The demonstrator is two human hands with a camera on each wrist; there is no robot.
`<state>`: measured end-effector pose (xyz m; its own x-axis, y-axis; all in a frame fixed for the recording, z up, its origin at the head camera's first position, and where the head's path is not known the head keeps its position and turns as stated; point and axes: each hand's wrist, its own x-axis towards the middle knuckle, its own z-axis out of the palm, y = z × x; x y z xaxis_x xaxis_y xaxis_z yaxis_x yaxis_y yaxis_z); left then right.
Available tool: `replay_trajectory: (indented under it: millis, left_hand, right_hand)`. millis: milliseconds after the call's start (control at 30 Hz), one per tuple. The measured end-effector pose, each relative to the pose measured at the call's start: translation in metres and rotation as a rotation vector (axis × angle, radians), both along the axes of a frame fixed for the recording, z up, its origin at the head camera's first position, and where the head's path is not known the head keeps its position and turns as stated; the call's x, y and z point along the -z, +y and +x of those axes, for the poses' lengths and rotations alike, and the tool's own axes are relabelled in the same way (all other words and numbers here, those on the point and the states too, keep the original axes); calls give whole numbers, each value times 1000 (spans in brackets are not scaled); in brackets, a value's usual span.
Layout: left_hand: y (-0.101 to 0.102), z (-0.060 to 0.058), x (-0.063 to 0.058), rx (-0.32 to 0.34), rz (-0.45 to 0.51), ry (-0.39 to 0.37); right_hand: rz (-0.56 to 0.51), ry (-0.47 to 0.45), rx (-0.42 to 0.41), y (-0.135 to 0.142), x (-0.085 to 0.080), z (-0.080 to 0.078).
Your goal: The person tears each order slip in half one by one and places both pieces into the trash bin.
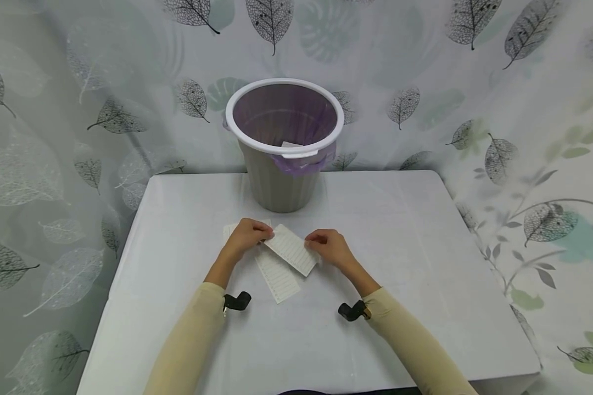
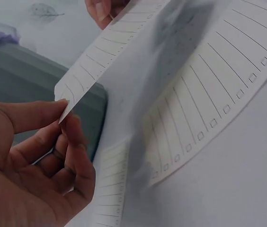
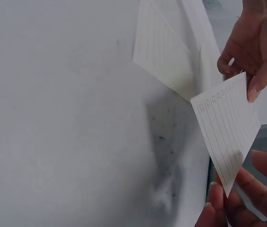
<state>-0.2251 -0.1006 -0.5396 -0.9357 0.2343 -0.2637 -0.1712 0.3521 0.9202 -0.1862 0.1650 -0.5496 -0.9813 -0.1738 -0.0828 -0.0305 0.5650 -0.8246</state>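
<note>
1 left hand [image 1: 249,234] and 1 right hand [image 1: 329,247] pinch opposite ends of a lined paper slip [image 1: 291,249] above the counter [image 1: 400,323]; hard outward pulling could tear it.

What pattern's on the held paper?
The paper has thin lines and small boxes, clearest in the right wrist view.

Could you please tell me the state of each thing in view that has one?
Held sheet: raised off the table
Left hand: pinching one end of the held sheet
Right hand: gripping its other end
Lower sheets: lying on the table
Bin: upright, open-topped
Purple liner: in the bin, edge hanging outside
White piece: inside the bin
</note>
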Motion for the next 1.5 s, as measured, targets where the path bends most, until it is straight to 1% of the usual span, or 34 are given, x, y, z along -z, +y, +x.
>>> replay_trajectory:
  millis: [100, 233, 500, 667, 867, 967, 1067, 1167, 1300, 1367, 1500]
  left_hand:
    - [0, 0, -7, -25, 43, 1]
    - [0, 1, -19, -60, 86, 9]
    - [-3, 5, -43, -137, 157, 18]
    - [-3, 6, -53, -160, 189, 40]
    - [-1, 6, -60, -172, 237, 65]
    - [-1, 7, -65, -152, 236, 84]
    - [-2, 6, -71, -110, 204, 129]
    - [-3, 4, -80, -54, 153, 198]
    - [-1, 1, -95, 11, 84, 278]
    - [1, 0, -102, 37, 57, 304]
    - [7, -3, -110, 72, 24, 335]
  right_hand:
    - [-49, 15, 10, -2, -7, -4]
    - [-86, 40, 21, -6, -21, -10]
    - [-189, 55, 51, -6, -45, -23]
    - [-217, 96, 25, -7, -62, -32]
    - [-229, 155, 19, -11, -74, -39]
    - [-221, 188, 20, -13, -79, -40]
    - [-194, 228, 9, -13, -83, -40]
    - [-165, 267, -15, -12, -88, -40]
    - [-129, 304, -50, -13, -95, -40]
    - [-110, 314, -64, -13, -98, -40]
    - [-88, 329, -88, -14, -104, -38]
